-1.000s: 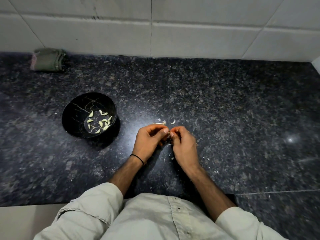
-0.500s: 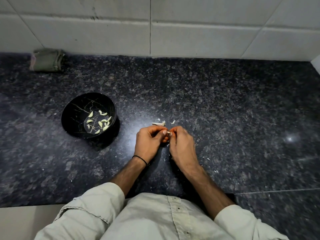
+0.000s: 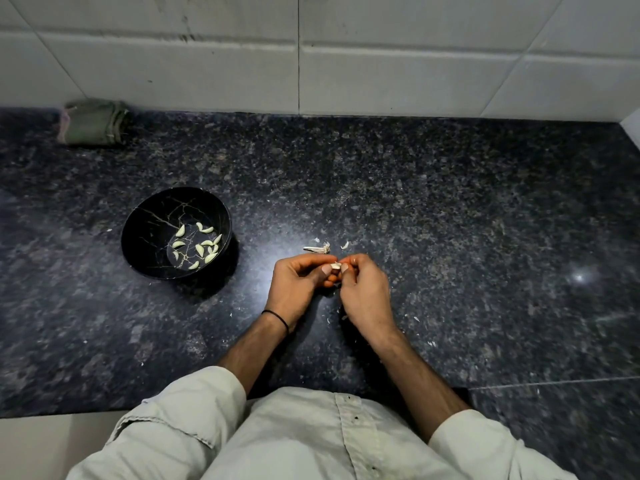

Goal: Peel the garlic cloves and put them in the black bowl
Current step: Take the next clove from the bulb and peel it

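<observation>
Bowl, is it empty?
No, the bowl has several peeled cloves lying in its bottom.

- Bowl [image 3: 138, 237] on the tabletop [image 3: 450, 220], left of the hands, peeled cloves [image 3: 199, 248] inside.
- Left hand [image 3: 298, 285] and right hand [image 3: 363, 294] meet mid-tabletop, one clove [image 3: 335, 266] between them.
- Skin scraps [image 3: 317, 249] just behind them.
- Cloth [image 3: 93, 123] back left, against the wall [image 3: 381, 64].

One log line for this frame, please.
step: peeling | left hand: pinches garlic clove | right hand: pinches same clove | black bowl: peeled cloves inside, left of hands | skins: on counter
</observation>
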